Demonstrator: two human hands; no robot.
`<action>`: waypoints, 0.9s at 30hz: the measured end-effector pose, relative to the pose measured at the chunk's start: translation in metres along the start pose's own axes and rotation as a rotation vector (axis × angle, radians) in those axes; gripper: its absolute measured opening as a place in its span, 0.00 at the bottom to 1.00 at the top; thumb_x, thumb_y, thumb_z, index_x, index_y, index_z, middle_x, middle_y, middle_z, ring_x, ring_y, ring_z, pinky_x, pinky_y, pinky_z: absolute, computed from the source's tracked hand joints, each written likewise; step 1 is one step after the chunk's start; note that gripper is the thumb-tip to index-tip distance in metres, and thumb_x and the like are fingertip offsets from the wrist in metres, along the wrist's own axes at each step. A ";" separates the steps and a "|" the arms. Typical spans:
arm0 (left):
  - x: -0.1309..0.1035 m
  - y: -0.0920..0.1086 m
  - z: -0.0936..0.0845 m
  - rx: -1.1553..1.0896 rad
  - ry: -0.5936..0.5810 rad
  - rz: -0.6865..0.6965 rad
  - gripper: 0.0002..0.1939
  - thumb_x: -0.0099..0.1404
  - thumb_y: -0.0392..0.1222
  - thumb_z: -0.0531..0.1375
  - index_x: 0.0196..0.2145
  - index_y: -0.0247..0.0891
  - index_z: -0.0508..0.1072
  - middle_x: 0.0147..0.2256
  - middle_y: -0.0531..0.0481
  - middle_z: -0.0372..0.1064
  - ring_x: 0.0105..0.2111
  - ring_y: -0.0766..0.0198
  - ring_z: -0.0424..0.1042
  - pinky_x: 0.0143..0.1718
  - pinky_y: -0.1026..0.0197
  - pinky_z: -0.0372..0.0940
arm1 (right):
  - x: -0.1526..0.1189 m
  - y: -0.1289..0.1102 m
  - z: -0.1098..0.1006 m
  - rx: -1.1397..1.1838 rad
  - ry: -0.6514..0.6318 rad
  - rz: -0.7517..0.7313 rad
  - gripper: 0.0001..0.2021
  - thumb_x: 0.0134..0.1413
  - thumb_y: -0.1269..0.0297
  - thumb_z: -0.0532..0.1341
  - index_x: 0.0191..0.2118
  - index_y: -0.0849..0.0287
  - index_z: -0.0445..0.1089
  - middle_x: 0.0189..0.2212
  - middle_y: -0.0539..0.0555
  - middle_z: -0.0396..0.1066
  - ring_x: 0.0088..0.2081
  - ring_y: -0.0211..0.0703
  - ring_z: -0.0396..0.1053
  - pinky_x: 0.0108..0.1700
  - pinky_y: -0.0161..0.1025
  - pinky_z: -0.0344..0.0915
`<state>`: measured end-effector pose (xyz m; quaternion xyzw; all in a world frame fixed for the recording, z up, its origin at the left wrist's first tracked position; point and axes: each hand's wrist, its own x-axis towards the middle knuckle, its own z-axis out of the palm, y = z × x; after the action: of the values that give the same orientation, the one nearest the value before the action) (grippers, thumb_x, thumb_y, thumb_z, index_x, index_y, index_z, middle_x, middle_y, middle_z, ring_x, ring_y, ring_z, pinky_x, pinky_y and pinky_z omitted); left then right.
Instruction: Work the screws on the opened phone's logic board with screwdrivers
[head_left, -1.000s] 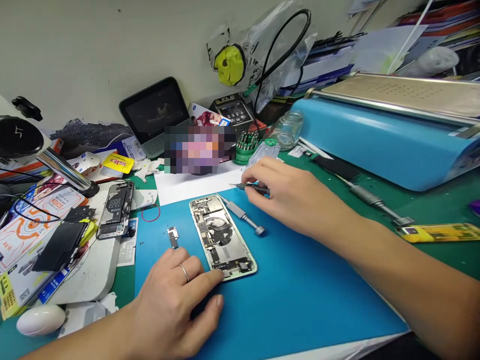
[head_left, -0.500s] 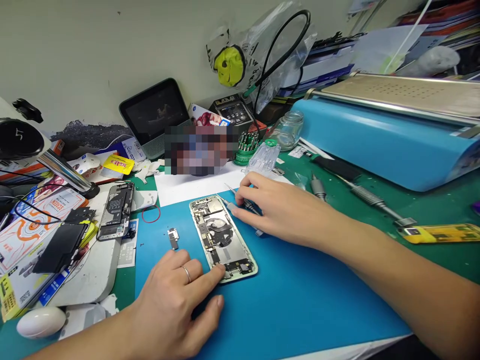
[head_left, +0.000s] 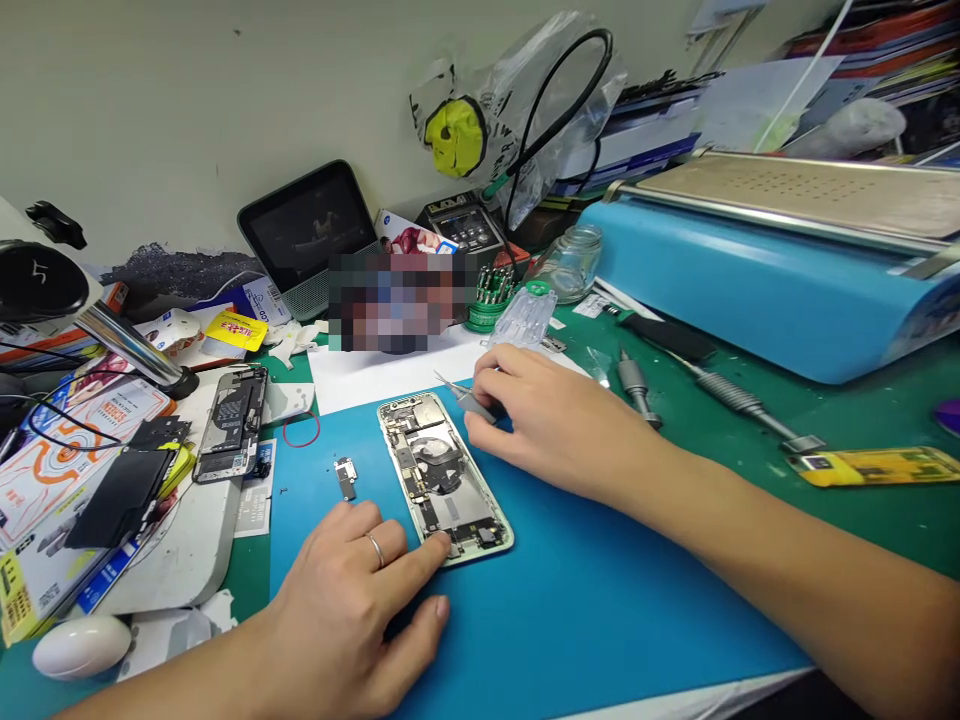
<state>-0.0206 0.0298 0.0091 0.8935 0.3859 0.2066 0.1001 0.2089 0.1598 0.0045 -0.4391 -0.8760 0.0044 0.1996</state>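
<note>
The left hand, index extended, fingers unclenched, touches the opened phone on the blue mat; the right hand curls around a pointed tool. A pale wall backs the green desk.

The left hand is touching an opened phone's near end on a blue mat. The right hand is holding a grey tool beside the phone's far right corner. A small metal part is lying left; a blue machine is standing far right.
</note>
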 end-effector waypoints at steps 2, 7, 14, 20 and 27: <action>0.000 0.000 -0.001 -0.010 0.018 -0.012 0.17 0.73 0.38 0.56 0.57 0.33 0.72 0.32 0.47 0.69 0.30 0.58 0.64 0.32 0.55 0.58 | -0.001 0.000 -0.003 0.093 0.085 -0.028 0.06 0.62 0.66 0.58 0.33 0.57 0.66 0.33 0.54 0.74 0.33 0.46 0.72 0.33 0.41 0.63; -0.001 -0.002 -0.006 -0.266 0.157 -0.231 0.19 0.79 0.51 0.52 0.61 0.42 0.65 0.37 0.48 0.71 0.35 0.59 0.69 0.36 0.57 0.64 | -0.007 -0.008 -0.012 0.477 0.138 -0.266 0.03 0.66 0.66 0.58 0.41 0.57 0.69 0.28 0.48 0.75 0.28 0.39 0.72 0.32 0.36 0.64; -0.002 -0.004 -0.009 -0.459 0.252 -0.310 0.17 0.82 0.51 0.46 0.42 0.43 0.70 0.32 0.53 0.66 0.32 0.64 0.65 0.34 0.61 0.60 | -0.008 -0.013 -0.017 0.664 -0.018 -0.625 0.08 0.71 0.64 0.60 0.44 0.63 0.74 0.32 0.53 0.77 0.34 0.38 0.72 0.36 0.34 0.67; 0.002 -0.001 -0.008 -0.336 0.153 -0.194 0.11 0.77 0.34 0.50 0.34 0.40 0.65 0.27 0.55 0.63 0.28 0.66 0.60 0.33 0.60 0.55 | -0.011 -0.016 -0.020 0.788 -0.027 -0.559 0.06 0.68 0.63 0.64 0.44 0.60 0.72 0.33 0.51 0.77 0.33 0.36 0.74 0.36 0.32 0.70; 0.002 -0.003 -0.003 -0.266 0.142 -0.085 0.08 0.76 0.31 0.52 0.37 0.40 0.64 0.28 0.55 0.62 0.27 0.65 0.59 0.32 0.61 0.54 | -0.027 -0.032 0.000 1.022 0.232 -0.408 0.24 0.63 0.68 0.68 0.60 0.50 0.62 0.42 0.50 0.75 0.39 0.36 0.76 0.45 0.33 0.75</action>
<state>-0.0224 0.0336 0.0118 0.8382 0.3988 0.3143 0.1987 0.1988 0.1194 0.0012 -0.1057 -0.8019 0.3412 0.4789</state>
